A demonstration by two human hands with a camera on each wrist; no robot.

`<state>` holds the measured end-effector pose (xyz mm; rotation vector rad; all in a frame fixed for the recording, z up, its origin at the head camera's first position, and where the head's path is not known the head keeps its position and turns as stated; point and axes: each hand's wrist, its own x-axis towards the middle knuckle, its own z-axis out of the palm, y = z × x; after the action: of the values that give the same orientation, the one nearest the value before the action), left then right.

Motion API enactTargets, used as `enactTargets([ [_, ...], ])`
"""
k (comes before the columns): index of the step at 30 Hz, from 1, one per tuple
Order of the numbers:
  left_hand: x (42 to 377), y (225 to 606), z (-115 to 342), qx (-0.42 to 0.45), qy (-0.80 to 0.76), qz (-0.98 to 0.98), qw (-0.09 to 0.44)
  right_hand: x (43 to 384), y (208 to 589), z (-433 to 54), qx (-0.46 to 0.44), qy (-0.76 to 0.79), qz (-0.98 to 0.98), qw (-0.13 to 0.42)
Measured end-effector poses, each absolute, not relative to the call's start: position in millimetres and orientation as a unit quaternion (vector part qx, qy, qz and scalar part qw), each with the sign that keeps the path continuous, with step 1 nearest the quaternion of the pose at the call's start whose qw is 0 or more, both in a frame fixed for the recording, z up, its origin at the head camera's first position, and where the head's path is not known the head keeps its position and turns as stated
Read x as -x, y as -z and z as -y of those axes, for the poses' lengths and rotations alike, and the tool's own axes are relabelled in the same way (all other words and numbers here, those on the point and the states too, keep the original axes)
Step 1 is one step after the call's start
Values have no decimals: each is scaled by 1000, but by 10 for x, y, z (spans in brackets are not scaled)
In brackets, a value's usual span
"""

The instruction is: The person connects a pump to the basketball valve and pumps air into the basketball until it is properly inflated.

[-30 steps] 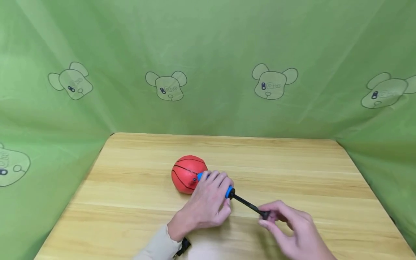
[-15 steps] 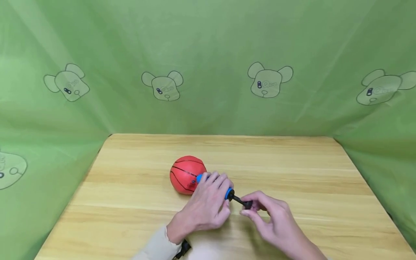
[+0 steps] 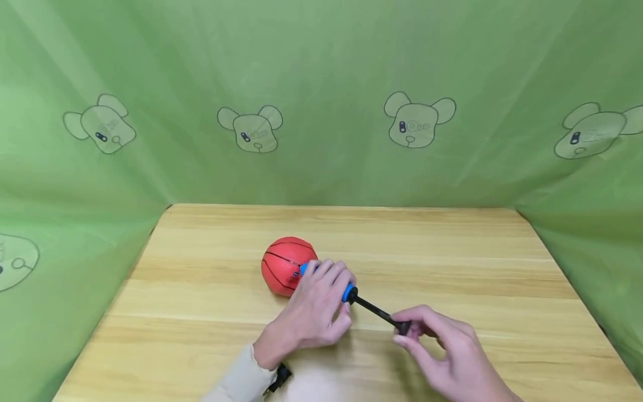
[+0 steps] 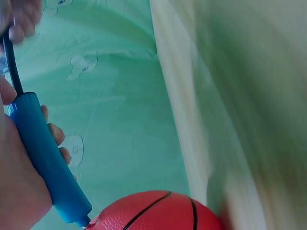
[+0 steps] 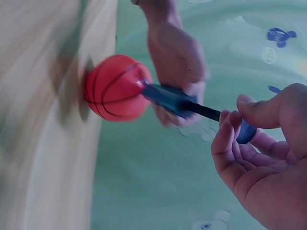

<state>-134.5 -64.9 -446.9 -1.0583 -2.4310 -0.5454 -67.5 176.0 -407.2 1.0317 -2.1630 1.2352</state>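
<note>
A small red basketball [image 3: 287,267] with black lines rests on the wooden table, left of centre. The blue barrel of a hand pump [image 4: 45,153] meets the ball at its nozzle end, as the left wrist view shows. My left hand [image 3: 316,312] wraps its fingers round that barrel. From the barrel's other end a black rod [image 3: 374,310] sticks out, drawn well clear. At the rod's end my right hand [image 3: 454,349] pinches the black pump handle [image 5: 246,132] between thumb and fingers.
The pale wooden table [image 3: 452,245] reaches back to a green curtain [image 3: 331,67] printed with bear heads, which also hangs at both sides. A small black object [image 3: 279,379] sits at my left wrist.
Half a second ago the rod was pushed further into the barrel; now my right hand has drawn it out again, down and to the right. My left hand keeps its grip, almost still.
</note>
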Motion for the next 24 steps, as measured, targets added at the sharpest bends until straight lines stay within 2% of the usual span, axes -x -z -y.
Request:
enactTargets([
  [7, 1371, 4413, 674, 375, 195, 880, 216, 544, 3965, -1877, -359, -450, 784, 232],
  [14, 1331, 4501, 584, 368, 150, 884, 245, 822, 4253, -1676, -382, -444, 779, 226],
  [24, 1314, 4539, 554, 352, 137, 897, 229, 1053, 4431, -1504, -380, -458, 785, 174],
])
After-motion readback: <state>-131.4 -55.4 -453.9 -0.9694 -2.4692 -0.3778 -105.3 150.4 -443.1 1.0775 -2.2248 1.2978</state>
